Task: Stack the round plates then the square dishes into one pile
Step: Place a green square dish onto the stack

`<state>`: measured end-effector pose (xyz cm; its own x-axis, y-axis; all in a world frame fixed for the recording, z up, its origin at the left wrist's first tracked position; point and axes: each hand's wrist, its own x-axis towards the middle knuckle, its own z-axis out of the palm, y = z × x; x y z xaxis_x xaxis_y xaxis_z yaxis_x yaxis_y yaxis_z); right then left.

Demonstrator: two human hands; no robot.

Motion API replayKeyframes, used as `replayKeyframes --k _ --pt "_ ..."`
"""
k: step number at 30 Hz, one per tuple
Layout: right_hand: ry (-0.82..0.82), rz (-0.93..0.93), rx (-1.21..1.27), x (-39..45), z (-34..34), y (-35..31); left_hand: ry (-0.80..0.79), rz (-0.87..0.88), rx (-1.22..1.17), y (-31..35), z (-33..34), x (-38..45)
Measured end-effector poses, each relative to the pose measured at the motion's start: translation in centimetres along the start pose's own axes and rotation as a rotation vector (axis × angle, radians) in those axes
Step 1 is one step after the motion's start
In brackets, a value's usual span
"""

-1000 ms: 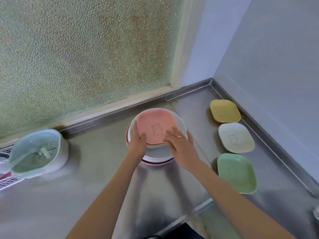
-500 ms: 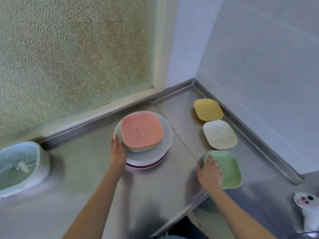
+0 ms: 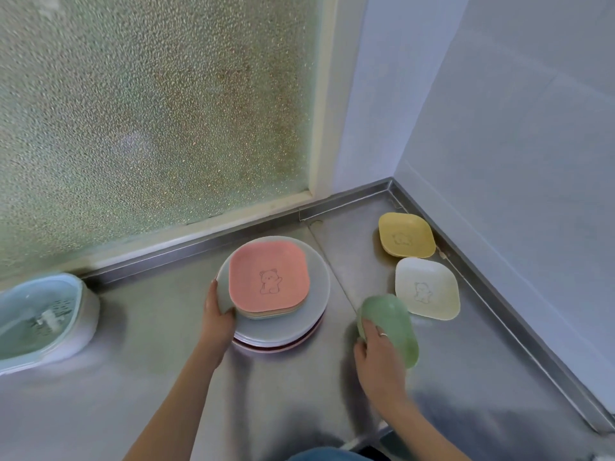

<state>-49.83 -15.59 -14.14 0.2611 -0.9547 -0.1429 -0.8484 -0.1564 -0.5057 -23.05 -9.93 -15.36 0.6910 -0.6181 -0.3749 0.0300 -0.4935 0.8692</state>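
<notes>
Already well built up, the pile (image 3: 276, 311): round plates (image 3: 319, 287) at the bottom, a few square dishes on top, the pink dish (image 3: 269, 281) with its bear drawing uppermost and roughly centred on the grey plate beneath. Judged more than half done. Left to go: three square dishes, all to the right of the pile. Nearest the pile, the green dish (image 3: 392, 327), tilted steeply on edge and seemingly just off the worktop (image 3: 133, 377), though contact at its low rim hard to rule out. Beyond the green dish, farther from the pile, the cream dish (image 3: 427, 291) lying flat, and behind that the yellow dish (image 3: 406, 239), flat too, close to the raised steel edge in the corner.

Right hand (image 3: 377, 354): grip closed on the near rim of the green dish, fingers over the top edge, thumb side hidden below; a ring visible on one finger. Left hand (image 3: 218, 314): grip curled narrowly against the left rim of the pile, touching the plates and steadying rather than lifting. Next, probably: green dish carried left and set level on the pink one.

Far left of the pile, well apart from it, a pale lidded container (image 3: 43, 321); behind the pile, frosted window glass (image 3: 149, 111).
</notes>
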Motion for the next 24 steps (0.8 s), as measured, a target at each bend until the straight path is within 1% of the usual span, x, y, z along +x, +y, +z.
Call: replayKeyframes --k 4,7,10,12,15,19,23,24 --pt "0.073 -0.198 0.111 1.0 -1.5 -2.1 0.018 -0.007 0.001 0.0 0.3 0.0" --pt "0.143 -0.472 0.175 1.8 -2.1 -3.1 0.02 -0.002 -0.002 0.1 0.9 -0.7" --pt "0.231 -0.719 0.067 2.4 -3.0 -4.5 0.004 0.03 0.007 0.5 1.9 -1.7" --pt "0.266 -0.82 -0.039 2.8 -3.4 -5.6 -0.008 0.029 0.012 0.5 2.8 -2.0" --pt "0.221 -0.885 -0.138 3.6 -3.2 -6.5 -0.025 0.046 0.001 0.3 4.4 -2.4" --pt "0.106 -0.852 -0.283 4.5 -2.2 -5.6 -0.025 0.065 -0.02 0.4 6.4 -3.1" --pt "0.034 -0.845 -0.31 5.1 -2.6 -3.8 -0.011 0.084 -0.033 0.2 7.9 -3.8" --pt "-0.018 -0.822 -0.302 5.1 -3.0 -3.8 -0.006 0.08 -0.029 0.2 8.2 -4.0"
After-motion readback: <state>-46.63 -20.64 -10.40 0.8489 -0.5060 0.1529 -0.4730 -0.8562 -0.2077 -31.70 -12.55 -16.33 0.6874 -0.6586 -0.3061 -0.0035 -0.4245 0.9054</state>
